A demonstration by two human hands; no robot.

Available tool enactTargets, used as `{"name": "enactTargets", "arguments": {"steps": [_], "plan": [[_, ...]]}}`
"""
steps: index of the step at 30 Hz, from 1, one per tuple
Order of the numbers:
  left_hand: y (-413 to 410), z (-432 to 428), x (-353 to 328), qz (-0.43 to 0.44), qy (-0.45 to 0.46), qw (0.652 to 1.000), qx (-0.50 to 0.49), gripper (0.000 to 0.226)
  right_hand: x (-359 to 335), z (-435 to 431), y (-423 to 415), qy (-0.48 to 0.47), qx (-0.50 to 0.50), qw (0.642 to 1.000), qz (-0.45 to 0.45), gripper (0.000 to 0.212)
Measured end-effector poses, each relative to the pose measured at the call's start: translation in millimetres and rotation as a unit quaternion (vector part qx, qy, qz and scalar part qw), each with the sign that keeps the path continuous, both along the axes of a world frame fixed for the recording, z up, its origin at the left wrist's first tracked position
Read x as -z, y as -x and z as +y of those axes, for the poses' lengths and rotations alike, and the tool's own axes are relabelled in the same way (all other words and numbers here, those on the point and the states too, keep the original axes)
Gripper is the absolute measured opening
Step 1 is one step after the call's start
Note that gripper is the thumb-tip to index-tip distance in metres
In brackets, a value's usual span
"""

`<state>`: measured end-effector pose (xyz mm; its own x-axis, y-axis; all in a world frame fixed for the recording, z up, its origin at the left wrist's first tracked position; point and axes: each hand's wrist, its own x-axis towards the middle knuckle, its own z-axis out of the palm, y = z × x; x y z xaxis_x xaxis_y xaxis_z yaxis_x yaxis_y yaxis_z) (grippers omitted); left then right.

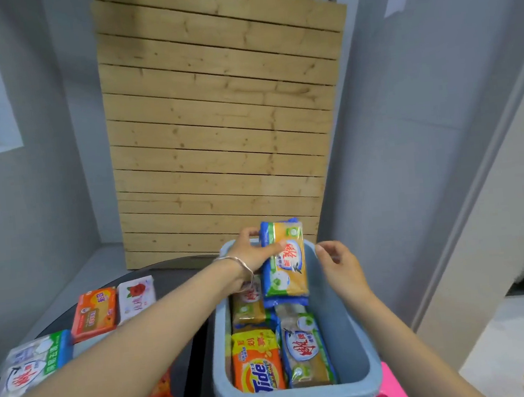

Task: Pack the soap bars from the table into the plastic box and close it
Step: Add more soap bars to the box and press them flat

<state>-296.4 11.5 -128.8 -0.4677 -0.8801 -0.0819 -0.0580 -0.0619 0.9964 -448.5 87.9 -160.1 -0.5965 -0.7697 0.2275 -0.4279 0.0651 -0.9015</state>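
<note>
A pale blue plastic box (pixel 352 333) stands open at the table's right end. Inside lie an orange Tide soap pack (pixel 257 363), a green-and-blue soap pack (pixel 305 351) and a yellow pack (pixel 247 308) further back. My left hand (pixel 253 253) grips a yellow-and-blue soap bar pack (pixel 284 263), held upright over the far end of the box. My right hand (pixel 340 266) hovers just right of that pack above the box rim, fingers apart and holding nothing.
On the dark table (pixel 186 359) to the left lie an orange soap pack (pixel 94 313), a white pack with a red rose (pixel 136 298), a white-green pack (pixel 30 367) and an orange pack (pixel 159 392) under my left forearm. A pink object (pixel 391 394) sits by the box. A wooden slat panel (pixel 216 132) leans behind.
</note>
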Motion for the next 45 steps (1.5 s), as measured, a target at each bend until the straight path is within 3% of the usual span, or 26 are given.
{"name": "enactTargets", "arguments": {"steps": [3, 6, 10, 18, 24, 26, 29, 32, 34, 36, 45], "plan": [[14.3, -7.5, 15.4, -0.074, 0.05, 0.995, 0.053, 0.058, 6.4, -3.1, 2.2, -0.023, -0.019, 0.999, -0.02, 0.024], [19.2, -16.6, 26.7, -0.13, 0.064, 0.985, 0.092, 0.047, 13.0, -6.9, 3.3, -0.052, -0.032, 0.998, 0.012, 0.024], [22.3, -23.5, 31.1, -0.204, 0.1, 0.964, 0.138, 0.032, 12.2, -4.6, 5.4, -0.083, -0.066, 0.994, 0.017, 0.043], [28.0, -33.5, 34.2, -0.26, 0.018, 0.942, 0.212, 0.045, 9.5, 0.2, 5.5, -0.061, -0.079, 0.993, -0.065, 0.047], [28.8, -32.7, 38.0, -0.298, 0.139, 0.924, 0.195, 0.039, 8.5, 1.2, 4.0, -0.061, -0.075, 0.994, -0.051, 0.047], [26.4, -32.4, 39.0, -0.35, 0.24, 0.89, 0.17, 0.047, 8.1, 1.8, 2.7, -0.063, -0.073, 0.995, -0.041, 0.048], [18.5, -16.8, 31.1, -0.433, 0.402, 0.786, 0.183, 0.075, 8.4, 1.6, 1.7, -0.061, -0.071, 0.995, -0.032, 0.049], [11.8, 7.2, 31.8, -0.517, 0.358, 0.716, 0.303, 0.116, 8.4, 0.9, 1.6, -0.062, -0.065, 0.995, -0.033, 0.049], [8.5, 16.8, 41.9, -0.59, 0.308, 0.664, 0.34, 0.128, 7.7, 1.4, 0.7, -0.068, -0.062, 0.995, -0.032, 0.049], [9.0, 16.9, 47.1, -0.627, 0.298, 0.637, 0.334, 0.13, 7.3, 1.7, 0.8, -0.07, -0.06, 0.995, -0.031, 0.049], [15.1, 4.8, 49.4, -0.625, 0.296, 0.673, 0.261, 0.131, 3.8, 6.1, -1.9, -0.078, -0.055, 0.995, -0.028, 0.049]]}}
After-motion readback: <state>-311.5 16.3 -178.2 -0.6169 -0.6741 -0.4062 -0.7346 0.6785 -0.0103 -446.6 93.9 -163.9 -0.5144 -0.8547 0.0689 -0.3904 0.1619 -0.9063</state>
